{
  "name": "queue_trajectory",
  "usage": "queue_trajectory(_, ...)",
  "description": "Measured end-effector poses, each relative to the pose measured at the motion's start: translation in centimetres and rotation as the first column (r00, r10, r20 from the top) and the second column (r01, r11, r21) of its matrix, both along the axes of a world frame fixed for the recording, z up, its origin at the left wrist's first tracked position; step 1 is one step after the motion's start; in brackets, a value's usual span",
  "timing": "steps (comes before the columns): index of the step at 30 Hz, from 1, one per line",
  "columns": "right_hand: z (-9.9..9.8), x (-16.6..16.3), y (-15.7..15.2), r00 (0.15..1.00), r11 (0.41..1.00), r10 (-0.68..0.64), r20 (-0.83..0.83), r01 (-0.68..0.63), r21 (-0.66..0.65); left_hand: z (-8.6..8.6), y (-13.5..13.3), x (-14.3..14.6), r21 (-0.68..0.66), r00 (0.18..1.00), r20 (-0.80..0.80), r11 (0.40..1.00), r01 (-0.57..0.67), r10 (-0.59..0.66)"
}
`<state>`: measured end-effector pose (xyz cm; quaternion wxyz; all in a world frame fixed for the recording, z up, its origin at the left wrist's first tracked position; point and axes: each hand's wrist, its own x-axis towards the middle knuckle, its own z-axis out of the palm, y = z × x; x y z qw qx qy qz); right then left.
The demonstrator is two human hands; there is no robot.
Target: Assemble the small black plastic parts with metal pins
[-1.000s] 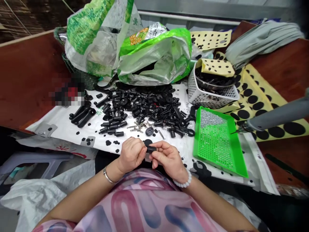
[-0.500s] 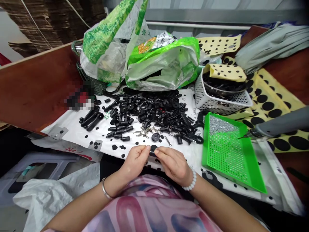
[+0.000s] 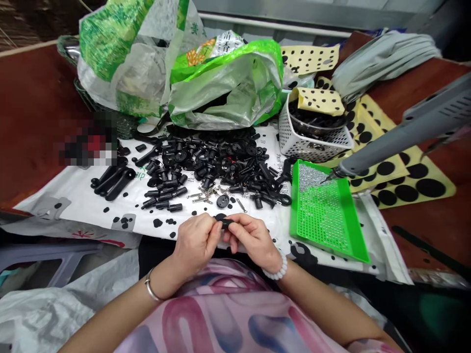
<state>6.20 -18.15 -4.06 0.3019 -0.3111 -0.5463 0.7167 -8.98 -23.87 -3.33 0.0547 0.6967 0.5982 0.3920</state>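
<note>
A small black plastic part [image 3: 226,223] sits at the near edge of the table, pinched between both hands: left hand [image 3: 194,241] grips one end, right hand [image 3: 249,238] clasps the other. Just beyond lies a heap of black parts [image 3: 217,162]. To the right, a green tray [image 3: 324,211]; farther off, a white basket [image 3: 309,139].

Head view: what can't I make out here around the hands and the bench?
- Small black part in the head view: mostly covered by the fingers of the left hand and right hand, so its shape is unclear.
- Patch at the left of the bench: pixelated.
- White basket: a yellow dotted sheet hides part of its contents.
- Grey tool: cut off by the right edge.
- Green bags: contents hidden.
</note>
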Motion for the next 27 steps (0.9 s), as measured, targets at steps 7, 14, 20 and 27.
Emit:
queue_trajectory(7, -0.2, 0.6, 0.1, 0.994, 0.985, 0.023, -0.111, -0.041, -0.167, -0.2, -0.4, -0.4, -0.065, 0.996, 0.028, 0.995, 0.081, -0.08)
queue_trajectory(14, -0.8, 1.0, -0.6, 0.987, 0.984, -0.002, -0.164, -0.028, -0.179, 0.1, -0.7, -0.5, -0.179, 0.969, 0.233, 0.976, 0.125, -0.081)
queue_trajectory(20, -1.1, 1.1, -0.6, 0.979, 0.977, -0.008, -0.205, -0.035, -0.208, 0.6, -0.8, -0.6, -0.178, 0.947, 0.307, 0.972, 0.152, -0.092)
queue_trajectory(27, -0.9, 1.1, -0.5, 0.978, 0.982, -0.039, -0.204, -0.001, -0.191, 0.6, -0.5, -0.3, -0.21, 0.952, 0.306, 0.976, 0.057, 0.01)
